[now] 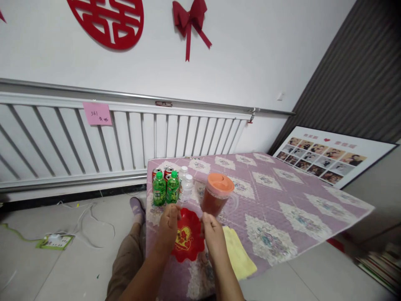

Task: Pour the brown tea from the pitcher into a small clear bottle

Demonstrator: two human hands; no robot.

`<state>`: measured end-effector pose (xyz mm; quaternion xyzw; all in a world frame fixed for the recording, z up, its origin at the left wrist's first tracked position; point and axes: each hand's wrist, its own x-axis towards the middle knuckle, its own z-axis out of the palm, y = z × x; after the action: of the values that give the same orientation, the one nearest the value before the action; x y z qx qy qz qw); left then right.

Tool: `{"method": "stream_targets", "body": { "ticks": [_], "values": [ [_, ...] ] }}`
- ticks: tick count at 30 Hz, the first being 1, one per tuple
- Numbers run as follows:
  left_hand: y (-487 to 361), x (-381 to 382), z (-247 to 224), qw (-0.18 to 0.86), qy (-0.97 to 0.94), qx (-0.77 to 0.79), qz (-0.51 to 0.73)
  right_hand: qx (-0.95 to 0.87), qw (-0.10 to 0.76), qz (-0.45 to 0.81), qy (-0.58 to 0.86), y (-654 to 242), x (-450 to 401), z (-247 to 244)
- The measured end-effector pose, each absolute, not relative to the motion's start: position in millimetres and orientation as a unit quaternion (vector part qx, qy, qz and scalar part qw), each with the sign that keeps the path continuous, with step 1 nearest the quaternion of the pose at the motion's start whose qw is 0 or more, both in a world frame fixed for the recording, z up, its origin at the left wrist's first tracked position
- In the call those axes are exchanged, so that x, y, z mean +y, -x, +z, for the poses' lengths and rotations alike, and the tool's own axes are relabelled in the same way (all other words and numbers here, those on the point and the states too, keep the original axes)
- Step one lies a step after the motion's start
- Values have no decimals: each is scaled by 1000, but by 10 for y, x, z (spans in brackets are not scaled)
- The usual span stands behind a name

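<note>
The left hand (169,221) and right hand (213,234) flanked a scalloped red dish (188,238), fingers curled in; whether they were clamped on its rim or on something thin between them, I could not tell. Keeping one hand to each side probably steadied whatever they held and left the dish's middle in view. A yellow cloth (238,255) lay by the right forearm, likely for easy reach. Just past the hands stood an orange-lidded pitcher (213,202), its handle turned aside, perhaps to free the near side; left of it, green bottles (159,190), white bottles (187,190) and, behind, red cans (156,170) were bunched, presumably to save room. All this rested on a quilted mauve cover (244,209) with floral diamonds. Beyond were a white radiator (153,133) bearing a pink note (97,113), and a pale wall (250,50) with a red bow (189,17).
</note>
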<state>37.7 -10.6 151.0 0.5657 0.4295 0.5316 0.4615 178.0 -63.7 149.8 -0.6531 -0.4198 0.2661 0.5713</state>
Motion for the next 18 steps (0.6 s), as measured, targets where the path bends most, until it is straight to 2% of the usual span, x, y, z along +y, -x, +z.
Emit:
{"method": "stream_targets", "body": {
  "ticks": [3, 6, 9, 13, 18],
  "values": [
    [-193, 102, 1369, 456, -539, 435, 559, -486, 505, 272, 659, -1838, -559, 1369],
    [-37, 306, 1070, 436, -515, 470, 569, -534, 457, 210, 680, -1915, -412, 1259],
    [17, 404, 697, 445, -522, 504, 525, -562, 424, 140, 696, -1986, -173, 1257],
    [-29, 393, 330, 441, -525, 521, 508, -609, 373, 72, 697, -2037, 250, 1455],
    [-63, 363, 235, 440, -541, 507, 506, -651, 274, -16, 707, -2012, 773, 1799]
  ]
}}
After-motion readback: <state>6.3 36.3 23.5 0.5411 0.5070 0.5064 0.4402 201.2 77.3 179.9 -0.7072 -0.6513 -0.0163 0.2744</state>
